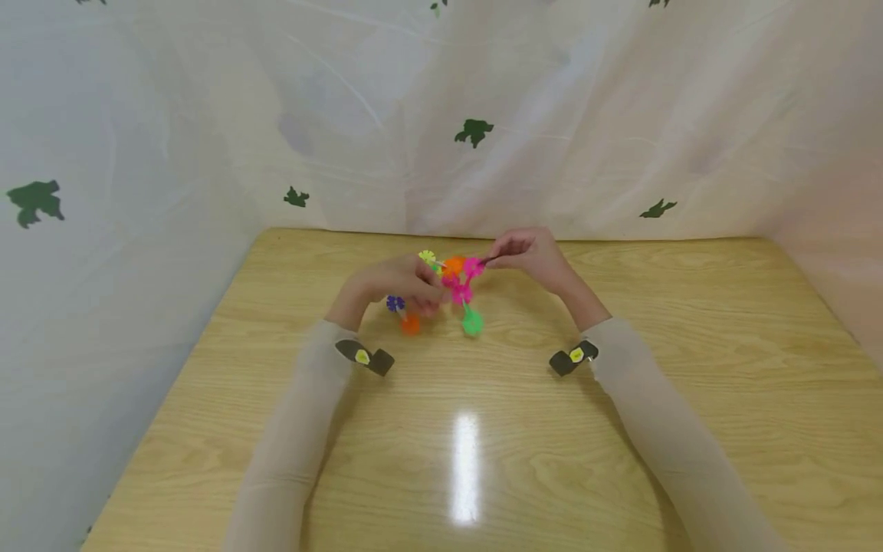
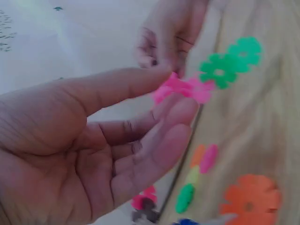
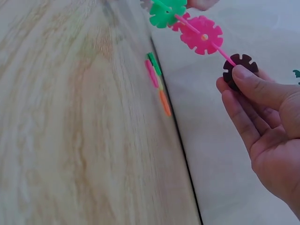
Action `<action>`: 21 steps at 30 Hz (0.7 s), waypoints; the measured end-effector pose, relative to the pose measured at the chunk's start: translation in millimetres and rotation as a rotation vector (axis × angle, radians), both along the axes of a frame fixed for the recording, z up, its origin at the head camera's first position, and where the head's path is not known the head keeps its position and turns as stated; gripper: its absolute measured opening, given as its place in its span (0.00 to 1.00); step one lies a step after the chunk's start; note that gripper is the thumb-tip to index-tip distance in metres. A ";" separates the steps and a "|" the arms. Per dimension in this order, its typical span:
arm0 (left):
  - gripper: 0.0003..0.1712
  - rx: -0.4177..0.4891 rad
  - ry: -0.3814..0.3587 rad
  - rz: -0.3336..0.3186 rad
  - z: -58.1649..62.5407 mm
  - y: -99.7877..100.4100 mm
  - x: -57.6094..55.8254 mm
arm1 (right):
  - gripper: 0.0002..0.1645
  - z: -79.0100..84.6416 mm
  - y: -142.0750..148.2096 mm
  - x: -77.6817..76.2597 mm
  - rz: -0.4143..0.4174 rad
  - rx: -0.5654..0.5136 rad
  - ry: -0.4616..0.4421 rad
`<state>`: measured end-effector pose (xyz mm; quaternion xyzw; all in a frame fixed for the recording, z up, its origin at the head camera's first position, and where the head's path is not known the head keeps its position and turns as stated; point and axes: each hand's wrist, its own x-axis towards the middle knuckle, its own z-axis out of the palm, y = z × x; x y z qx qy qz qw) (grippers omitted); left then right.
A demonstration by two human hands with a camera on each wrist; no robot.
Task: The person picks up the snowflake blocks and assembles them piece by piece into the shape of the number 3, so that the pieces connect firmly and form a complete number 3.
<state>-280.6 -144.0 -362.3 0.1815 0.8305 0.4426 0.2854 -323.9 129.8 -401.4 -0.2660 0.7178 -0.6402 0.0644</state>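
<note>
My left hand (image 1: pixel 398 282) pinches a pink notched snowflake disc (image 2: pixel 173 89) between thumb and fingertips. Two green discs (image 2: pixel 219 71) slot together and angle off from the pink ones. Over on the other side, my right hand (image 1: pixel 533 257) holds a dark brown or black disc (image 3: pixel 240 70) with thumb and fingers. That dark disc meets the edge of a pink disc (image 3: pixel 202 35), so both hands are on one linked chain. In the head view a green disc (image 1: pixel 472 322) hangs at the chain's near end. My left fingers hide part of the pink pieces.
Around my left hand on the wooden table (image 1: pixel 441 429) are a blue disc (image 1: pixel 395 303), an orange disc (image 1: pixel 410 324) and a yellow disc (image 1: pixel 427 257). Another orange disc (image 1: pixel 453 266) sits behind the pink ones. A white cloth (image 1: pixel 386 115) hangs at the table's back edge.
</note>
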 end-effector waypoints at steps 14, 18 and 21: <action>0.13 0.240 0.208 0.085 -4.5 12.8 -4.0 | 0.06 5.6 -12.6 7.0 0.202 0.090 -0.015; 0.13 0.244 0.144 0.086 -8.4 13.9 -4.5 | 0.07 7.9 -17.7 6.5 0.193 0.135 0.013; 0.13 0.230 0.133 0.101 -9.9 12.0 -6.2 | 0.07 11.2 -21.2 4.1 0.169 0.191 0.043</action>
